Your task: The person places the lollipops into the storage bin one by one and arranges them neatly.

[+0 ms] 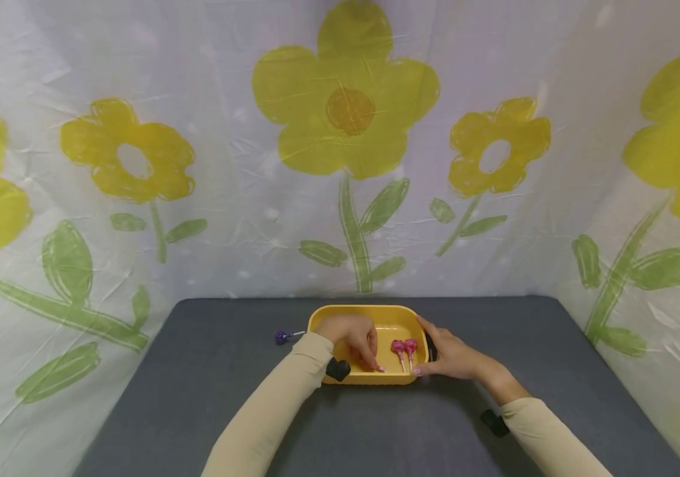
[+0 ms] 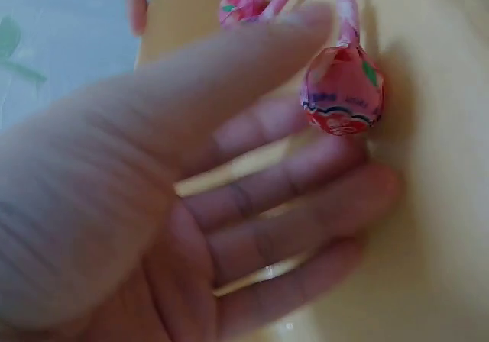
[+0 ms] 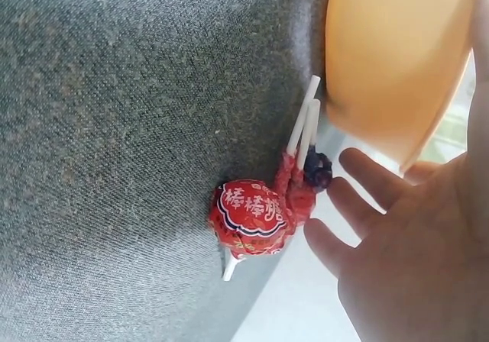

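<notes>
A yellow tray (image 1: 369, 379) sits on the table between both hands. My left hand (image 1: 354, 336) reaches down inside it. In the left wrist view the fingers are extended and spread, and a pink wrapped lollipop (image 2: 344, 101) lies by the fingertips and thumb. Two more pink lollipops (image 1: 404, 346) lie side by side in the tray's right part. My right hand (image 1: 455, 356) rests at the tray's right end, thumb near the front corner, fingers straight towards the back. Beside those fingers, in the right wrist view, a red lollipop (image 3: 248, 216) and a dark purple lollipop (image 3: 317, 166) lie on the table.
Another purple lollipop (image 1: 281, 338) lies left of the tray, its stick pointing at the tray's side. The grey table (image 1: 375, 430) extends in front and to both sides. A flower-print curtain (image 1: 220, 218) hangs behind the table's back edge.
</notes>
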Available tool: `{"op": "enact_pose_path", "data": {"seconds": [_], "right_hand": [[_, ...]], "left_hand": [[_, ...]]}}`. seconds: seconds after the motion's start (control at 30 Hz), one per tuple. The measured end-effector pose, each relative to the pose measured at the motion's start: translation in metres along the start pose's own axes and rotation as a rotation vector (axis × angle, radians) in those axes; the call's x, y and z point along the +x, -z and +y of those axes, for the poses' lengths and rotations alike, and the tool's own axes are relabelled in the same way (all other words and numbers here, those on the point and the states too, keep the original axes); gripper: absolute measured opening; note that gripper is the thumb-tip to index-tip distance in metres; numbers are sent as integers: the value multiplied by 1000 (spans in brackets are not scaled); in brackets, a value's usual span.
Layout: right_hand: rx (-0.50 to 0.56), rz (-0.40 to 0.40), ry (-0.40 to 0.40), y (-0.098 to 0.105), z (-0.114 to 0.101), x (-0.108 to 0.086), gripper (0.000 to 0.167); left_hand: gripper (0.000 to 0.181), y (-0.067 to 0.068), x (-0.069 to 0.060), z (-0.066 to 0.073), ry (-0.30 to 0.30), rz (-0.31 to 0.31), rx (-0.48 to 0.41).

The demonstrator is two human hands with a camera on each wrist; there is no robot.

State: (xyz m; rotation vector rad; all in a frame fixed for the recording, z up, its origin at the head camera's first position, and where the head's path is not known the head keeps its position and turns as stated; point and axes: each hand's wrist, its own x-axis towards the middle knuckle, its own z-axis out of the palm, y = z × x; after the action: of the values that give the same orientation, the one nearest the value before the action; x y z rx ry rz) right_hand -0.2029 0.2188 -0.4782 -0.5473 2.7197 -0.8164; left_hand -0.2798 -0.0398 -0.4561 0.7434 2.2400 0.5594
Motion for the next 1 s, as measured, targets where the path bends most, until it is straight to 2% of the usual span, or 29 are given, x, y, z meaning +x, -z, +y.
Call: {"op": "enact_pose_path", "data": {"seconds": [0.07,0.13,0.3,0.4,0.67,0.77,1.0], "right_hand": [[1,0,-1,0,0,0,117],[0,0,-2,0,0,-1,117],[0,2,3,1,-2,-1,116],[-3,-1,4,1,-2,-1,115],[-6,-7,-1,1,-3,1,115],[-1,-8,-8,1,-4,2,115],[-4,-11,-14,1,-3,-1,116]], "left_hand": [[11,-1,0,2,36,-12,33],[10,-1,1,2,33,7,48],[17,-1,8,-2,-60,122,64],[18,-1,12,-6,-88,161,55],[12,-2,15,-7,-119,175,14],[18,-2,16,-7,-138,171,-8],[16,-3,15,-3,-116,181,-22]]}}
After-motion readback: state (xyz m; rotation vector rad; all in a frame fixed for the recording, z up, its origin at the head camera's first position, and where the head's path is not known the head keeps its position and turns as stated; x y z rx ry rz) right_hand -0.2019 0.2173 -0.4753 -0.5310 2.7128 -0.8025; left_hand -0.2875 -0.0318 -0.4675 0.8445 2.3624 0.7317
